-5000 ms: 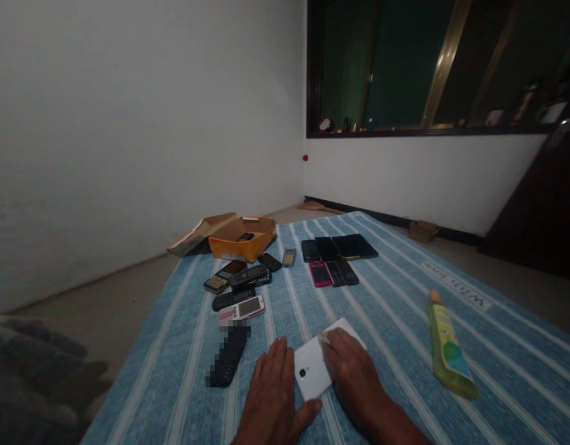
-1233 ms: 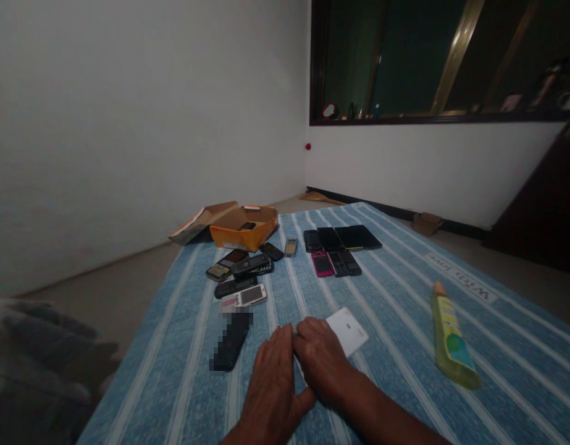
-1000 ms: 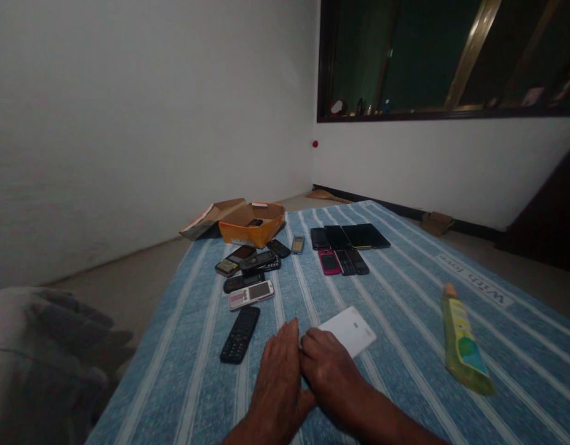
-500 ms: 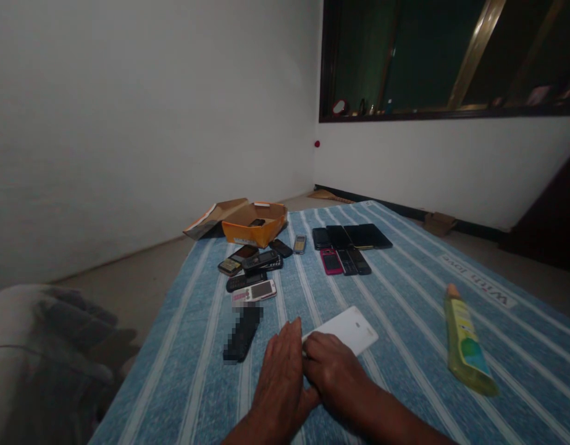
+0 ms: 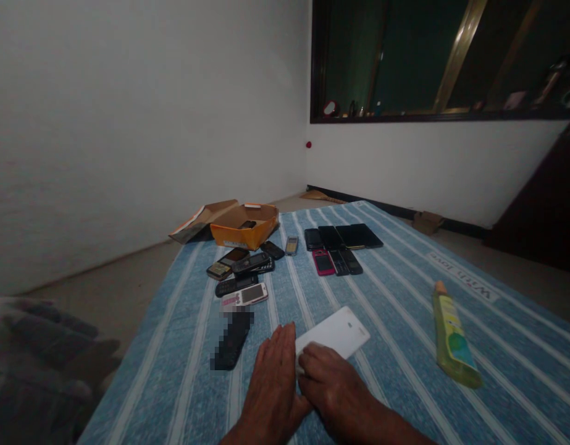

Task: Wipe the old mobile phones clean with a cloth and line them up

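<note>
A white smartphone lies back up and slanted on the striped cloth, its camera at the upper right. My left hand stands on edge against the phone's left end, fingers stretched out and close together. My right hand rests over the phone's lower left part, its fingers curled in. A small pale bit shows at the right fingertips, too little of it to name. To the left of my left hand lies a dark object, partly blurred out.
Several old phones lie in a loose pile by an open orange box. Further right, more phones sit in two rows. A bottle of yellow-green liquid lies at the right. Grey fabric shows at lower left.
The view has turned slightly right, so everything shifts left. My right hand has slid a little down along the phone, baring more of its white back. My left hand keeps its place.
</note>
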Action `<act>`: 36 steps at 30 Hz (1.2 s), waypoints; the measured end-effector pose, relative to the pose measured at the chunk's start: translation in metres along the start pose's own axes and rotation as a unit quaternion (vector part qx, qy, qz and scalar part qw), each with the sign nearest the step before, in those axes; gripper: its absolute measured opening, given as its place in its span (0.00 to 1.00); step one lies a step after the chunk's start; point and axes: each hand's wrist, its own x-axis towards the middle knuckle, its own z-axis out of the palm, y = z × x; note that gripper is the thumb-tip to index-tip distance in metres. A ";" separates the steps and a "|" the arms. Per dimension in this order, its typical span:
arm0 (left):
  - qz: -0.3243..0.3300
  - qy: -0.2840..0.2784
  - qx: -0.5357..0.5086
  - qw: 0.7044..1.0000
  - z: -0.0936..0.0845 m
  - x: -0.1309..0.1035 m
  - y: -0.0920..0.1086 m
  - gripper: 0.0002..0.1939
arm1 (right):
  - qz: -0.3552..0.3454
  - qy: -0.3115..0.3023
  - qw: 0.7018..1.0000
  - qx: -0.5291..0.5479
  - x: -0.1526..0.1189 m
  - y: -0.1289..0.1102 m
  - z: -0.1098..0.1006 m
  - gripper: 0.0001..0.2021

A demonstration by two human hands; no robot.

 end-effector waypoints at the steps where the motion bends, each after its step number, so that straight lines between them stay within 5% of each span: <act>1: -0.001 -0.002 0.002 1.000 0.000 0.000 0.000 0.48 | -0.006 0.003 1.000 0.000 -0.003 0.000 0.000 0.09; 7: -0.003 -0.013 0.007 1.000 0.006 -0.003 0.000 0.47 | -0.016 0.010 1.000 0.011 -0.007 0.003 -0.001 0.12; 22: -0.003 0.025 0.004 1.000 0.004 0.004 0.000 0.45 | 0.110 -0.093 0.989 -0.026 0.030 0.024 -0.002 0.02; 36: 0.006 -0.008 -0.010 1.000 0.002 0.006 0.003 0.41 | 0.226 -0.138 0.961 -0.075 0.025 0.056 -0.025 0.11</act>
